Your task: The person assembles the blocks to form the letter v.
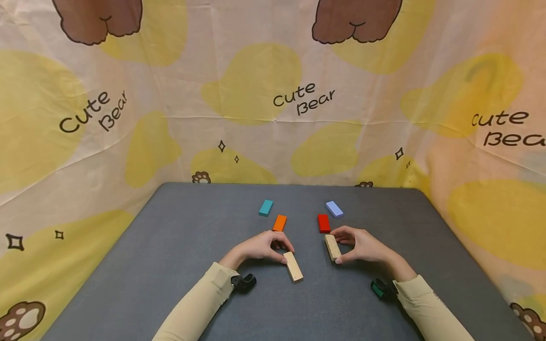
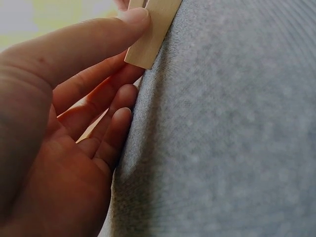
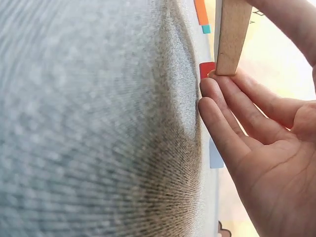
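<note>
My left hand [image 1: 259, 246] pinches the far end of a plain wooden block [image 1: 293, 267], thumb on its side. In the left wrist view, the thumb lies over this wooden block [image 2: 155, 37] and the other fingers curl behind. My right hand [image 1: 366, 245] holds a second wooden block [image 1: 332, 248] lengthwise, fingertips at its far end and thumb at its near end. The right wrist view shows the second block [image 3: 234, 42] resting against the fingertips. Just beyond it lies a red block [image 1: 323, 223]; an orange block [image 1: 279, 223] lies beyond the left hand.
Farther back on the dark grey table [image 1: 170, 265] lie a teal block [image 1: 266, 208] on the left and a light purple block [image 1: 334, 209] on the right. A patterned cloth [image 1: 256, 94] hangs around the table's back and sides.
</note>
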A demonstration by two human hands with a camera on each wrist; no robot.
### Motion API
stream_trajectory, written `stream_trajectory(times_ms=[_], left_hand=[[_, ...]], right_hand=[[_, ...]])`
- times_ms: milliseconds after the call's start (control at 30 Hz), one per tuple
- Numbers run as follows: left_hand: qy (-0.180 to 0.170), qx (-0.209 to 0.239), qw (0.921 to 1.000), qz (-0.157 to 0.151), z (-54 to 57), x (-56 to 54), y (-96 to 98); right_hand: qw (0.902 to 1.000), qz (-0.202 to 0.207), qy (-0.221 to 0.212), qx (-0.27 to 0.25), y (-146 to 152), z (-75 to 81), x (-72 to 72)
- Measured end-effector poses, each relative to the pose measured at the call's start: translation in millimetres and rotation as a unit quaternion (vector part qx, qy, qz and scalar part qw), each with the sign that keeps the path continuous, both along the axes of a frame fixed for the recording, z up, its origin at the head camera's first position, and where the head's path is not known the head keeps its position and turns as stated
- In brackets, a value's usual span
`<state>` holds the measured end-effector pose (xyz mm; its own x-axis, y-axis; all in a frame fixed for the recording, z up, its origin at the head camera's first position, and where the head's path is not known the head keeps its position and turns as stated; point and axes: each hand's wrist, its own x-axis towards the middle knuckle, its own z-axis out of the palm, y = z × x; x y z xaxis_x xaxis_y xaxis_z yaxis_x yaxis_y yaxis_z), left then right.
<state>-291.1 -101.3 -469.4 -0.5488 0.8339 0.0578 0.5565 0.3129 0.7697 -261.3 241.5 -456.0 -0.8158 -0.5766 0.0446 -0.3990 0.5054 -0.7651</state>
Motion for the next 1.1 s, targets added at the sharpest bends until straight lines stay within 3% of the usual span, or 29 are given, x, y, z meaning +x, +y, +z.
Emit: stream_trajectory(times_ms=[300,700,1100], left_hand=[[0.013,0.004,0.9999,-0.003,0.0,0.0,0.2],[-0.004,0.005,1.0000,0.005,3.7,3.3,0.6],[-0.012,0.003,0.9999,0.005,0.2,0.8,-0.1]], right_hand=[[0.9999,-0.014,0.007,0.003,-1,-3.8,1.4],[0.9994,-0.033,0.008,0.000,-5,-4.3,5.7],[0.9977,-0.068,0.009,0.002,-10,-2.4,11.6]])
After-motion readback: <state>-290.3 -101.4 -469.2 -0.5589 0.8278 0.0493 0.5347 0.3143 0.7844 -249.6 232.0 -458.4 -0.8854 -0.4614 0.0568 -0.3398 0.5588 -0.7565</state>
